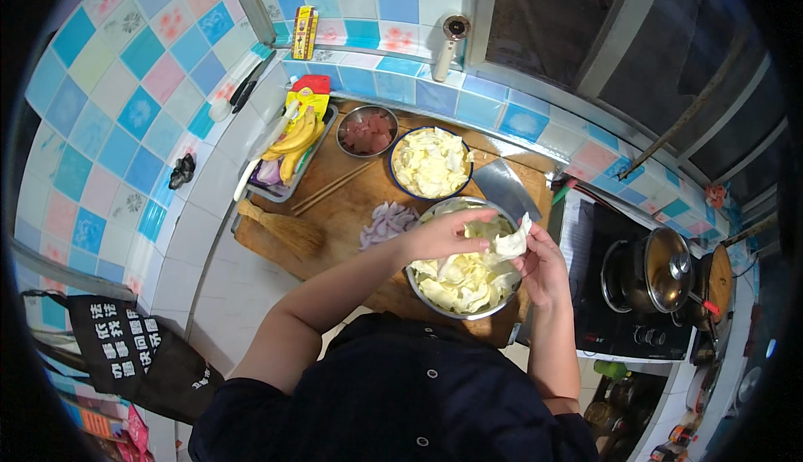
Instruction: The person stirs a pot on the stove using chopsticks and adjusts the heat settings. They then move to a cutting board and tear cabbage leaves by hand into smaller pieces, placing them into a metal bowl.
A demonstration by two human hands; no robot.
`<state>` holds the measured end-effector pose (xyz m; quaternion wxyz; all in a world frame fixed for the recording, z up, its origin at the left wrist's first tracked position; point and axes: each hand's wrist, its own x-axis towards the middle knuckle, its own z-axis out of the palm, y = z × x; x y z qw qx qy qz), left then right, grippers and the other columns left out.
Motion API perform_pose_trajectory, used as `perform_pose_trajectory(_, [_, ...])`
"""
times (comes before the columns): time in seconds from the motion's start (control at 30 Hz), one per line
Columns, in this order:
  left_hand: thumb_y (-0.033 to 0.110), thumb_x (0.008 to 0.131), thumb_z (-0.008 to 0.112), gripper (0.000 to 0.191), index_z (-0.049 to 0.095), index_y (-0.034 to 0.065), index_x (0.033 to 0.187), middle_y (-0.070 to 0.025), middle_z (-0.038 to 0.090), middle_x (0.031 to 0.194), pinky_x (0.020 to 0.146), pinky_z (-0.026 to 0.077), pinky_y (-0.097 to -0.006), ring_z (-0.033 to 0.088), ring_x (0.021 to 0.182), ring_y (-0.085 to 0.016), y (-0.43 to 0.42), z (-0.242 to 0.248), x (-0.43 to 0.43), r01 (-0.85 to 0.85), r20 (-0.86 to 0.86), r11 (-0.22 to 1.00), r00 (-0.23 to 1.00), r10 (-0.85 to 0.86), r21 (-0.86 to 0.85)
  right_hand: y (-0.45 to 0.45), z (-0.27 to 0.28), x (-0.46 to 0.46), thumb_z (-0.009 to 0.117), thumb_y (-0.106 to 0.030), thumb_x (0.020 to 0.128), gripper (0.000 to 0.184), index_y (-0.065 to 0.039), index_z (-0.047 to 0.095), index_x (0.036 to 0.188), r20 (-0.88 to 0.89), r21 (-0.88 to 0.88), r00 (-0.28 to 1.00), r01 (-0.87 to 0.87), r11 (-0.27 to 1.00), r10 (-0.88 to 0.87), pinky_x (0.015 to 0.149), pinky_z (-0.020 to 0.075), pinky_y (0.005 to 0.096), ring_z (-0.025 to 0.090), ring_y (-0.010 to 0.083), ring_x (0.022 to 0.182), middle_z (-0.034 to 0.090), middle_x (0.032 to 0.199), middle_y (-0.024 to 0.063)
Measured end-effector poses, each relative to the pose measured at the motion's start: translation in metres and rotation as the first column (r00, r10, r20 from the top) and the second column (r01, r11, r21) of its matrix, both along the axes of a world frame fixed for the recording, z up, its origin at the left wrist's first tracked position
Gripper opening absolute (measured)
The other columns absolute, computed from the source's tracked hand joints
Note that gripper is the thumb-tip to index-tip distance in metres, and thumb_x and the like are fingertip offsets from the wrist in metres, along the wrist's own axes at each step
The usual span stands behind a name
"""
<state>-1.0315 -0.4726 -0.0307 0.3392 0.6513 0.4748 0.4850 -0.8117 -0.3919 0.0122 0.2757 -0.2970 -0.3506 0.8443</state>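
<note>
A steel bowl full of torn, pale cabbage leaves is on the wooden cutting board right in front of me. Over it, my right hand pinches a whitish piece of cabbage leaf. My left hand reaches over the bowl from the left, thumb and forefinger spread and their tips close to that piece; whether they grip any leaf is unclear. Behind stands a blue-rimmed bowl heaped with more torn cabbage. A cleaver lies flat beside both bowls, its handle not visible.
On the wooden board are sliced onion, chopsticks, a straw brush and a bowl of sliced meat. A tray holds bananas. To the right, a lidded pot occupies the cooktop.
</note>
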Motion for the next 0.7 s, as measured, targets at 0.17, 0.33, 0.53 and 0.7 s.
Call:
perform_pose_trajectory(0.17, [0.033, 0.099, 0.057, 0.048, 0.05, 0.0063, 0.139, -0.0054, 0.059, 0.112, 0.079, 0.047, -0.0262, 0.056, 0.088, -0.011, -0.003, 0.01, 0.006, 0.091, 0.265, 0.932, 0.964, 0.005, -0.351, -0.003, 0.0, -0.006, 0.049, -0.008, 0.099, 0.027, -0.001, 0.053, 0.125, -0.014, -0.019, 1.0, 0.009, 1.0, -0.009, 0.073, 0.0589, 0.0231, 0.067, 0.0143, 0.095, 0.065, 0.111, 0.0079])
perform_pose_trajectory(0.33, [0.032, 0.104, 0.045, 0.044, 0.052, 0.0008, 0.134, -0.0084, 0.06, 0.115, 0.095, 0.046, -0.0337, 0.059, 0.104, -0.017, -0.002, 0.01, -0.003, 0.313, 0.895, 0.882, 0.388, 0.221, -0.353, -0.007, -0.001, -0.007, 0.054, -0.007, 0.098, 0.027, -0.002, 0.054, 0.124, 0.12, 0.036, 0.991, 0.062, 0.997, -0.066, 0.071, 0.0595, 0.0227, 0.067, 0.0121, 0.092, 0.065, 0.111, 0.006])
perform_pose_trajectory(0.53, [0.011, 0.098, 0.054, 0.04, 0.049, -0.0032, 0.134, -0.0102, 0.057, 0.121, 0.099, 0.044, -0.0315, 0.055, 0.112, -0.016, -0.009, 0.031, 0.002, 0.209, 0.805, 0.931, 0.579, 0.128, -0.298, -0.014, -0.006, -0.03, 0.057, -0.007, 0.097, 0.029, -0.003, 0.054, 0.125, 0.136, 0.037, 0.99, 0.045, 0.998, -0.049, 0.071, 0.0597, 0.0232, 0.066, 0.0121, 0.092, 0.064, 0.112, 0.0043])
perform_pose_trajectory(0.7, [0.006, 0.097, 0.054, 0.04, 0.048, -0.0006, 0.135, -0.0087, 0.056, 0.121, 0.096, 0.044, -0.029, 0.053, 0.11, -0.013, -0.014, 0.035, 0.004, -0.028, 0.507, 0.938, 0.836, 0.211, -0.345, -0.01, -0.012, -0.041, 0.058, -0.008, 0.097, 0.03, -0.001, 0.054, 0.125, 0.032, -0.044, 0.999, -0.015, 0.999, 0.016, 0.073, 0.0606, 0.0244, 0.066, 0.0138, 0.094, 0.064, 0.112, 0.0074])
